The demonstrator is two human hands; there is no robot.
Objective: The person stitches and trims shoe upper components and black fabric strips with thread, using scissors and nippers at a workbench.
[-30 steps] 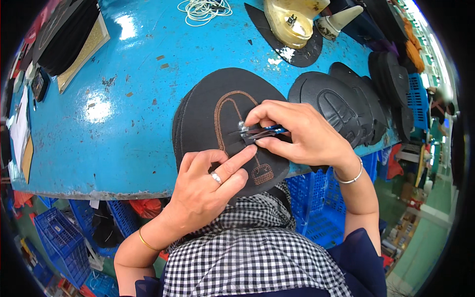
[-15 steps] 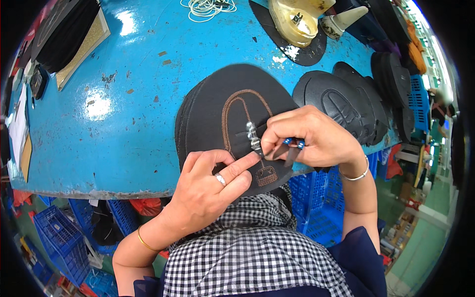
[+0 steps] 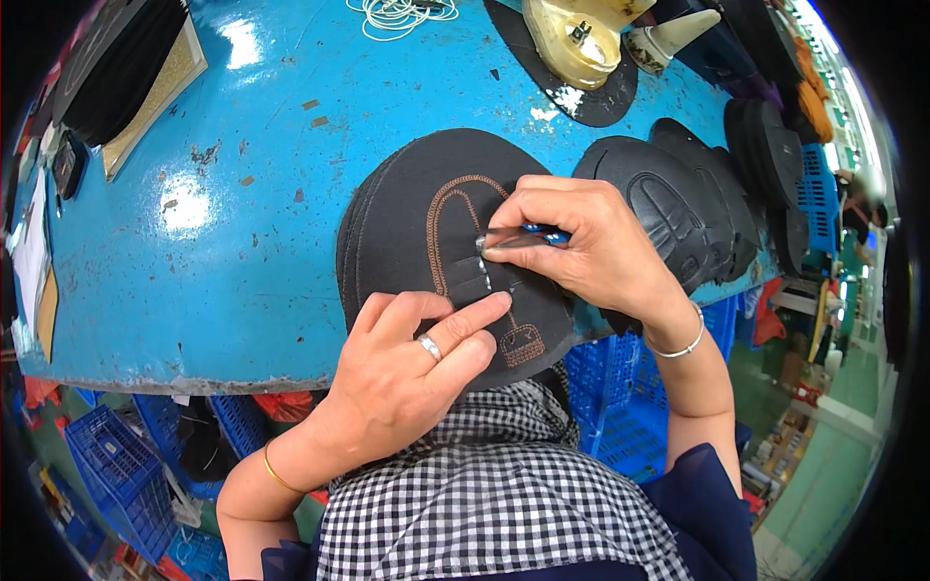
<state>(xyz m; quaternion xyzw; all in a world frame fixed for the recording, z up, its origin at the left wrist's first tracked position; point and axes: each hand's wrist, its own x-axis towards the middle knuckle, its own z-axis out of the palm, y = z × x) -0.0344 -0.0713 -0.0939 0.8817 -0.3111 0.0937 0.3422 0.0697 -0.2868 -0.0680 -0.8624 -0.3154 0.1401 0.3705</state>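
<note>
A stack of black rounded padded pieces [image 3: 407, 213] lies at the table's front edge, its top piece bearing brown stitched outlines. Along the middle of that piece runs a narrow line with small whitish bits [image 3: 486, 276]. My left hand [image 3: 402, 363] rests on the lower part with its index finger stretched out beside this line, holding nothing. In my right hand [image 3: 581, 237], closed fingers grip a small two-armed metal tool [image 3: 509, 237] with blue parts. It points left, and its tip touches or nearly touches a shiny bit at the line's upper end; fingers hide most of the tool.
Black moulded pieces [image 3: 659, 198] lie to the right. At the back stand a yellowed glue pot [image 3: 586, 58] and a pale cone-shaped nozzle [image 3: 673, 41], near a coil of white cord [image 3: 402, 17]. Blue crates [image 3: 116, 474] sit below the table [image 3: 262, 281].
My right hand has moved up the piece, turning the tool leftward. The crumpled silvery strip along the middle line no longer shows, leaving whitish bits. My left hand stays nearly in place.
</note>
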